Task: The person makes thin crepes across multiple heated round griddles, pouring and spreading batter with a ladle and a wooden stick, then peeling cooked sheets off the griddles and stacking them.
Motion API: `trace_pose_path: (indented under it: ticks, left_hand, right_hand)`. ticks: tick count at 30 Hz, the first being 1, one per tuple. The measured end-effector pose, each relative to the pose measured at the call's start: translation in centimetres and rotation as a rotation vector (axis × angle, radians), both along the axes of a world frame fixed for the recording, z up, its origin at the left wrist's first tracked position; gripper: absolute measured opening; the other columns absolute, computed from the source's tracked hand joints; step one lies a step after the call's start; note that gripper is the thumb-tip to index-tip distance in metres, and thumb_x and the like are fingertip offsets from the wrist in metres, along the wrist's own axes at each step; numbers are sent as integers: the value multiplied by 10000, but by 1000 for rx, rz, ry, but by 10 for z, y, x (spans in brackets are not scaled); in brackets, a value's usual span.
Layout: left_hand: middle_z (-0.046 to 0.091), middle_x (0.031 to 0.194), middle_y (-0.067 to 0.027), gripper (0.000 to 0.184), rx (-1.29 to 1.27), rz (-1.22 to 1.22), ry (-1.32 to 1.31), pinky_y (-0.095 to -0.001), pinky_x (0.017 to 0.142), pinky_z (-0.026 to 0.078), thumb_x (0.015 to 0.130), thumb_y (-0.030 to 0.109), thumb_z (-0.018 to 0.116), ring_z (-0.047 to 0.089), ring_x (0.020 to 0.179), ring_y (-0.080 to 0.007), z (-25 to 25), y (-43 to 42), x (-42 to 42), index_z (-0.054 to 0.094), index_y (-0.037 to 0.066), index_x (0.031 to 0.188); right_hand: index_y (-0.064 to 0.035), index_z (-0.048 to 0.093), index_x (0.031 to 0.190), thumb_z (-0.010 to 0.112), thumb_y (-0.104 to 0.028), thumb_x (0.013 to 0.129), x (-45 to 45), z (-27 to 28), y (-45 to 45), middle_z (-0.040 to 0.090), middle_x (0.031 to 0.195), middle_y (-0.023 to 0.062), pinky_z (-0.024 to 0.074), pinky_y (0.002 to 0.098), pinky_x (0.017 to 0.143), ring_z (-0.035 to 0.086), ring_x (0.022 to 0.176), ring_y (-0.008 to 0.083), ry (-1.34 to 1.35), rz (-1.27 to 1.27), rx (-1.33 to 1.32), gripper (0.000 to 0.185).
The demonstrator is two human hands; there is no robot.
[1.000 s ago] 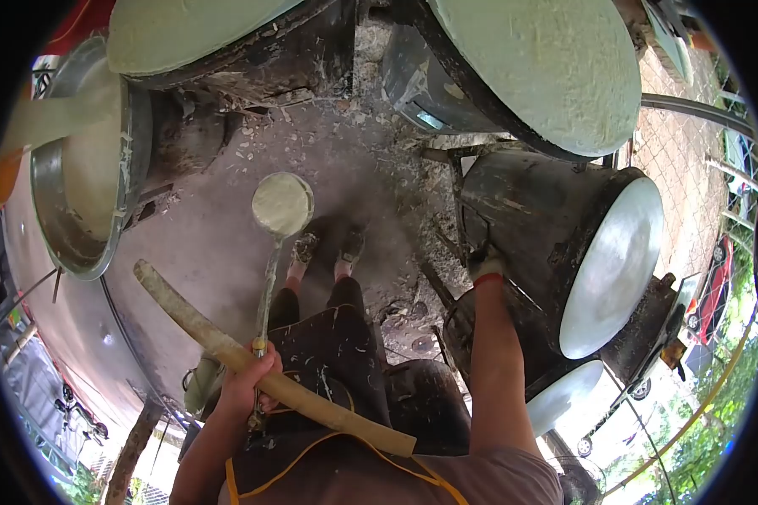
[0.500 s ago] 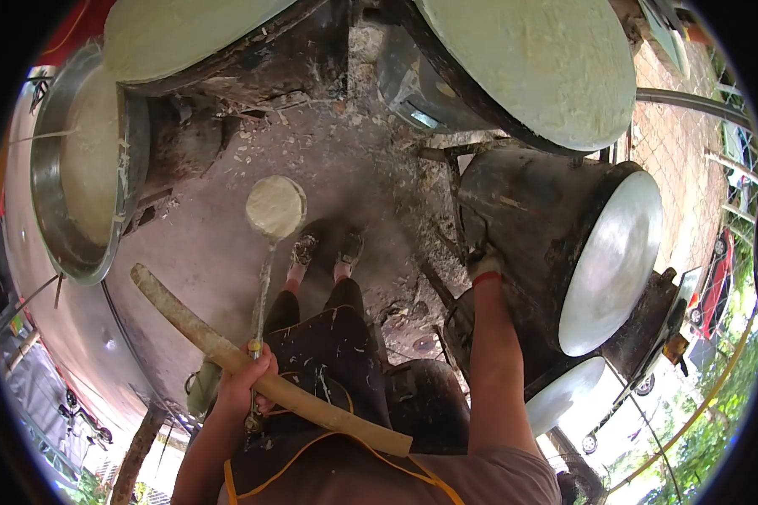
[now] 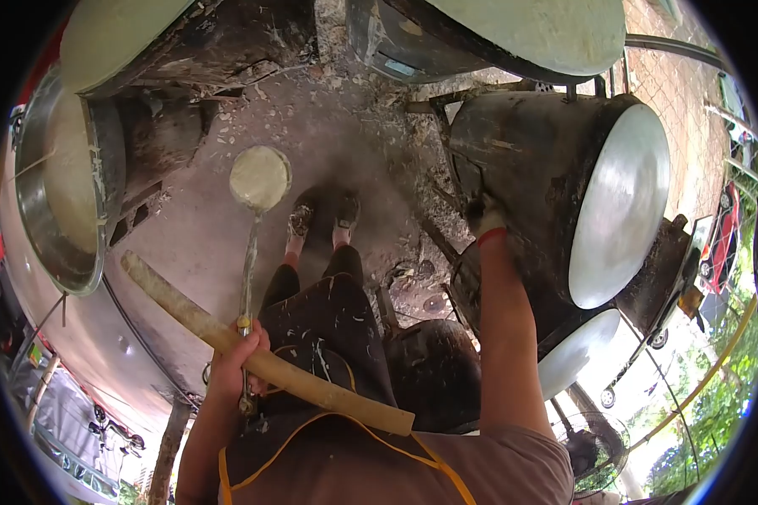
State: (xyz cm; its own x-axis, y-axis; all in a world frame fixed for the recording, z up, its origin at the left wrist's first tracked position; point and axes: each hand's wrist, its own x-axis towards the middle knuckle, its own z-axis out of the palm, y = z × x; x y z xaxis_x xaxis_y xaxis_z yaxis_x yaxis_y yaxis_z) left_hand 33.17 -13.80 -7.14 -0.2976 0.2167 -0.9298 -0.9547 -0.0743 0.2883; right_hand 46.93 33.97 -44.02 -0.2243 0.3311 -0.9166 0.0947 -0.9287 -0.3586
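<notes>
My left hand (image 3: 240,362) is closed around the handle of a long ladle (image 3: 250,261) and a curved, pale wooden strip (image 3: 286,373) that cross each other. The ladle's round bowl (image 3: 260,178) is coated with pale batter and points away from me over the floor. Out to the right, my right hand (image 3: 487,220) wears a pale, dirty glove with a red band at the wrist. Its fingers are closed at the side of a dark drum-shaped stove (image 3: 522,151), by a thin metal rod; what they grip is hard to make out.
A shiny round metal plate (image 3: 619,206) tops the stove, with a second plate (image 3: 578,353) nearer me. Pale batter-covered rounds (image 3: 118,38) stand ahead at left and right. On the left is a metal basin (image 3: 38,198) of pale liquid. A fan (image 3: 594,450) stands behind at right.
The view has shifted, so the stoves ahead sit higher in the picture. Both hands keep their holds; the ladle and strip stay in my left hand.
</notes>
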Motion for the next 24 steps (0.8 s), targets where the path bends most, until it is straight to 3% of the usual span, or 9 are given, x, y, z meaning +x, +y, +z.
trace_pose_path:
  ticks: [4,7,11,13,15,18,21,23,24]
  left_hand:
    - [448,632,-29,103,73,-8,-8,-226,305,305,873,165,486,360,358,-75,2,3,-3,438,79,903]
    - [448,628,-29,101,87,8,-24,-224,302,301,874,162,487,356,355,-74,4,6,-3,434,78,891]
    - [451,628,-28,98,95,-41,-5,-222,300,297,876,160,491,352,353,-70,9,10,-3,434,80,884]
    - [454,632,-26,96,122,-23,-6,-218,301,293,881,161,490,350,355,-66,14,14,-3,437,81,883]
    - [456,636,-23,107,178,-11,-13,-211,309,294,886,172,495,347,355,-61,16,17,-2,439,82,876]
    - [456,635,-16,130,200,-23,6,-202,321,297,893,196,504,349,362,-54,17,15,1,443,85,859]
    - [459,638,-7,145,229,-74,100,-203,329,301,896,212,508,363,376,-54,28,14,-1,453,89,843]
    - [503,684,-12,145,280,-129,164,-210,335,295,883,222,519,387,395,-58,31,6,0,503,80,857]
    - [523,701,-13,146,197,-188,215,-209,357,316,874,216,527,417,421,-63,43,6,-1,520,71,879]
  right_hand:
    - [-37,606,929,513,-120,876,10,55,-24,613,856,85,527,296,640,588,742,198,13,-74,56,136]
    - [-55,602,920,482,-110,886,36,107,-52,618,825,80,505,292,608,572,667,179,31,-93,85,137]
    - [-96,617,905,473,-156,873,144,86,-85,622,802,51,496,343,699,580,709,211,-92,-308,-45,159]
    - [-84,588,856,527,-82,829,215,63,-110,572,745,57,463,309,545,538,634,209,2,-220,-122,67]
    - [-83,548,819,540,-110,830,227,70,-139,509,682,51,428,293,506,482,557,192,225,41,-299,30]
    - [-63,573,1118,551,-192,867,82,200,-210,638,885,80,480,289,573,597,684,174,-163,434,-141,283]
    - [-67,531,1195,546,-165,880,-16,300,-242,645,872,74,495,275,647,612,750,160,259,944,-113,330]
    - [-86,445,1287,568,-195,862,-52,348,-265,653,901,133,505,331,700,641,810,238,666,1185,202,456]
    - [-95,407,1310,588,-217,843,-69,386,-273,639,953,153,498,352,726,634,839,270,589,1395,343,516]
